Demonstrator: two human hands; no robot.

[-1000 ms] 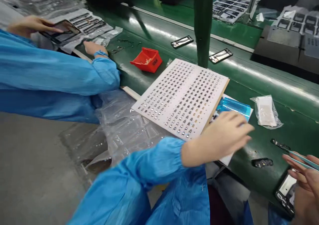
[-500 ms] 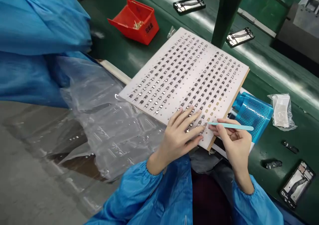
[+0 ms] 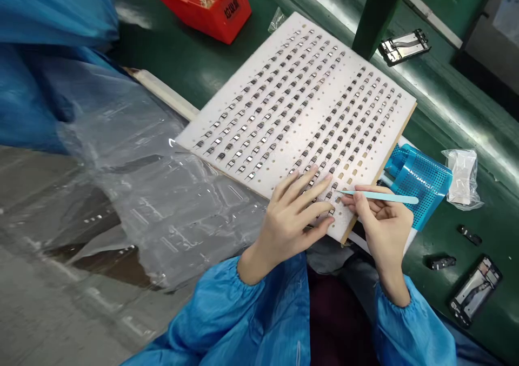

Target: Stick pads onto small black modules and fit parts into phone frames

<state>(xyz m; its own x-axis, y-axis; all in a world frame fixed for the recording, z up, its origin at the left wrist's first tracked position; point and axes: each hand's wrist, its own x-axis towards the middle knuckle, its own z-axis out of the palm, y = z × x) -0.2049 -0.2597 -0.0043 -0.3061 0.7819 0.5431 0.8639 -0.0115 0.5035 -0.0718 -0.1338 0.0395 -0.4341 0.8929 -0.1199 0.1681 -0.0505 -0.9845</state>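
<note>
Green table [image 3: 182,68] under it all: the right hand [image 3: 383,223] pinches pale-blue tweezers [image 3: 381,197], their tip on the white foam tray [image 3: 265,185] beside a few empty slots. The left hand [image 3: 295,214] lies flat on the tray's near corner, fingers spread, holding nothing. Rows of small metal parts [image 3: 279,93] fill most slots. Farther off, a red bin [image 3: 219,12], cut off by the frame edge, holds pale bits too small to make out.

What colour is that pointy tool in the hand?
Pale teal. The head view shows the tweezers in the right hand, tip at the white board.
</note>
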